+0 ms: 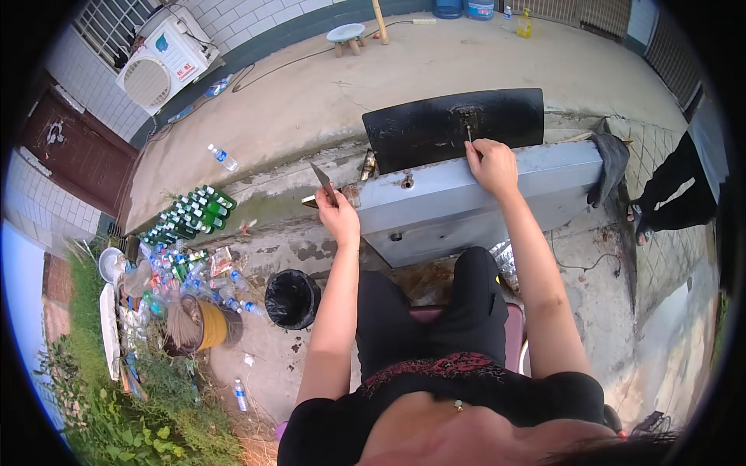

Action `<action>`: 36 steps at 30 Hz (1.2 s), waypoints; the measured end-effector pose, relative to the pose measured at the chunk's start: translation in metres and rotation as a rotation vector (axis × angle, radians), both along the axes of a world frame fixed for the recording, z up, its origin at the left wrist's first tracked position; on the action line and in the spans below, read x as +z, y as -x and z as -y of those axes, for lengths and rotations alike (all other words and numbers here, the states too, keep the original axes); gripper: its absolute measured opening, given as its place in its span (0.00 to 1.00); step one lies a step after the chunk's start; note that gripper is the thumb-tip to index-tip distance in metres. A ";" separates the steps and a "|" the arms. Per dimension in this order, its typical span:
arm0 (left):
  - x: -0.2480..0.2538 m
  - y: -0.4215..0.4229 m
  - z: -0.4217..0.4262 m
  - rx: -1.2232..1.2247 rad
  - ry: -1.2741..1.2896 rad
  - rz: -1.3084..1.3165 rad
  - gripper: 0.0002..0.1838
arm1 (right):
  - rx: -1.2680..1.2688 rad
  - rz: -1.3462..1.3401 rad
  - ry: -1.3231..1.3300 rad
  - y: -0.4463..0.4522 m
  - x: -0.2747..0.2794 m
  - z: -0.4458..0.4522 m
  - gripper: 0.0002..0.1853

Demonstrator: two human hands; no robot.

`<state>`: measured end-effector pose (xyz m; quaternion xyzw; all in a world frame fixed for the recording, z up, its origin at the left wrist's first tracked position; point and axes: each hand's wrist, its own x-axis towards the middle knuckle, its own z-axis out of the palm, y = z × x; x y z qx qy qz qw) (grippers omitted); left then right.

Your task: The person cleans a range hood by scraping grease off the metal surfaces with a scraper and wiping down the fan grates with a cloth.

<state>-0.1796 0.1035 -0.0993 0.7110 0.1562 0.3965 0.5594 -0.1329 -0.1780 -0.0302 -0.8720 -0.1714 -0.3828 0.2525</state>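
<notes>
My left hand (pixel 339 220) is closed around a flat, dark scraper-like blade (pixel 322 182), which points up beside the left end of a long grey metal housing (pixel 482 182). A pale end sticks out at the left of that hand. Behind the housing a glossy black panel (pixel 420 128) stands tilted, with a greasy brown fitting (pixel 468 118) near its middle. My right hand (pixel 494 165) is closed in front of this fitting, pinching a thin metal piece (pixel 468 138) whose full shape is hidden. A dark grey cloth (pixel 610 167) drapes over the housing's right end.
A black-lined bin (pixel 292 300) stands left of my knees. Farther left are green bottles (pixel 190 214), plastic bottles (pixel 198 283) and a yellow bucket (pixel 211 325). A person in dark trousers (pixel 680 186) stands at right. A small stool (pixel 346 36) is at the back.
</notes>
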 end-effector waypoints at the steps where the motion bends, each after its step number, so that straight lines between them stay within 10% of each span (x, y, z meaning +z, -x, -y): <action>1: 0.005 0.004 -0.001 -0.042 0.032 -0.033 0.09 | -0.004 -0.021 -0.006 0.001 0.002 0.000 0.14; 10: 0.036 0.056 -0.030 -0.372 0.871 -0.008 0.09 | -0.152 0.089 0.075 -0.001 -0.001 -0.008 0.13; 18: 0.022 0.069 -0.042 -0.363 0.951 0.021 0.07 | 0.217 0.070 -0.033 0.039 0.009 -0.115 0.03; 23: 0.017 0.120 -0.086 -0.619 1.110 0.017 0.23 | 0.455 0.061 -0.058 0.053 0.009 -0.167 0.13; 36: -0.011 0.239 -0.168 -0.366 0.684 -0.308 0.16 | 0.344 0.070 0.188 0.041 -0.006 -0.183 0.07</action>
